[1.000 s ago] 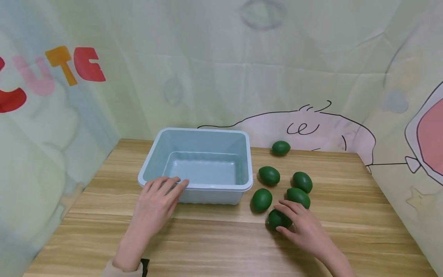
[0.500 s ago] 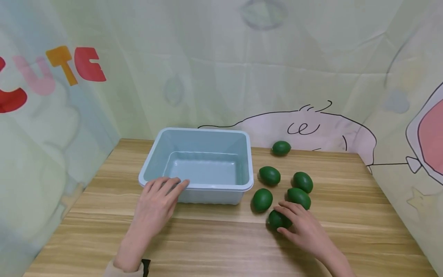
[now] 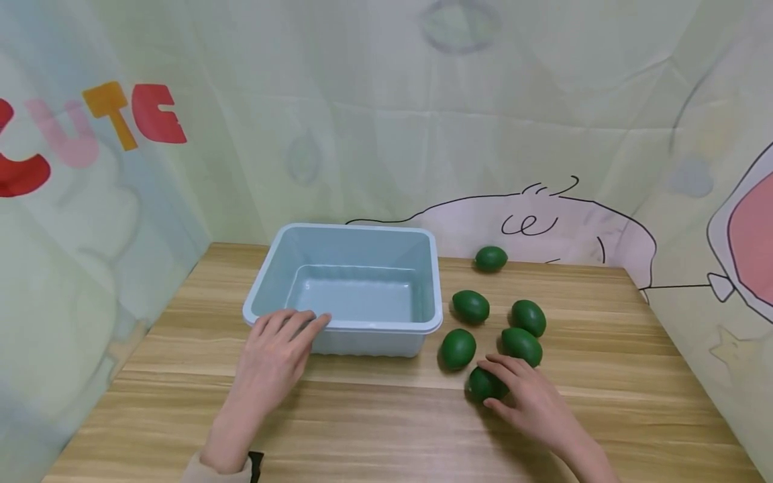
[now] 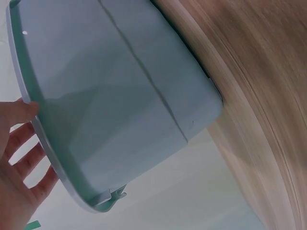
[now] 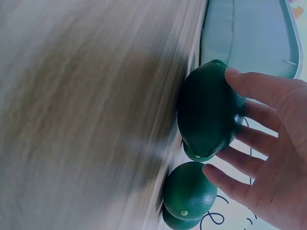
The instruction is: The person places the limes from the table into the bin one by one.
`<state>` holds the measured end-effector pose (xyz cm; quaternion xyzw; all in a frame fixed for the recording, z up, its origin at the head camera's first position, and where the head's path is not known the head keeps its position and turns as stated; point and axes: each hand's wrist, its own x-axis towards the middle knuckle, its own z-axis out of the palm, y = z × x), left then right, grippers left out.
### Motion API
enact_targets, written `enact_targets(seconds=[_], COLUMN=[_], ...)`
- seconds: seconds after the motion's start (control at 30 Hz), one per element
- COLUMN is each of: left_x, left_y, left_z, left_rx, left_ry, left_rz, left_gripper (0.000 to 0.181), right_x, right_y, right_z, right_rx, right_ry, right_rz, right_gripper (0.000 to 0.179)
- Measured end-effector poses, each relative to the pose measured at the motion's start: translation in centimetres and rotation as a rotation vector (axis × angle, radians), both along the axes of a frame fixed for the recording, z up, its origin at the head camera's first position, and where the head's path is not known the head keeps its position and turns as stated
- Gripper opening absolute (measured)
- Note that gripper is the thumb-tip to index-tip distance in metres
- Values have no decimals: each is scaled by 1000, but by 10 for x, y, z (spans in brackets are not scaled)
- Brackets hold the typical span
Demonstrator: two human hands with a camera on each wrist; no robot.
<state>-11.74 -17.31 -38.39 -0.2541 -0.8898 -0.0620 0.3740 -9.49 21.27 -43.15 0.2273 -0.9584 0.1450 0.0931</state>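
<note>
Wood-grained table (image 3: 398,433), pale backdrop (image 3: 374,161), colourful letters (image 3: 107,99) at left, outlined cartoon figure (image 3: 582,231), pink balloon (image 3: 753,235)

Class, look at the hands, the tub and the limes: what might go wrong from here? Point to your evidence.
1. The right hand grips the nearest lime with another lime just beyond; lifting might knock that one and set it rolling.
2. The left hand holds the tub only at the front; pressing hard might tip or shift it.
3. The far lime sits near the table's back edge; a nudge might push it off.
</note>
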Motion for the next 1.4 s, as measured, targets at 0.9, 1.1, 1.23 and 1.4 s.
enact_targets(seconds=[0.9,1.1,1.23,1.4], left_x=[-2,-1,-1,0], left_y=[4,3,3,4], left_z=[-3,-3,-3,-2], left_rx=[69,60,58,46], left_ry=[42,31,21,-3], left_rz=[-20,-7,1,17], left_gripper=[32,33,33,32], right_x=[-1,-1,-2,-3], right_y=[0,0,0,0], right_z=[4,3,2,1], right_rx=[1,4,6,7], right_ry=[-57,-57,-87,-101], right_rz=[4,4,1,-7], right_gripper=[57,59,60,63])
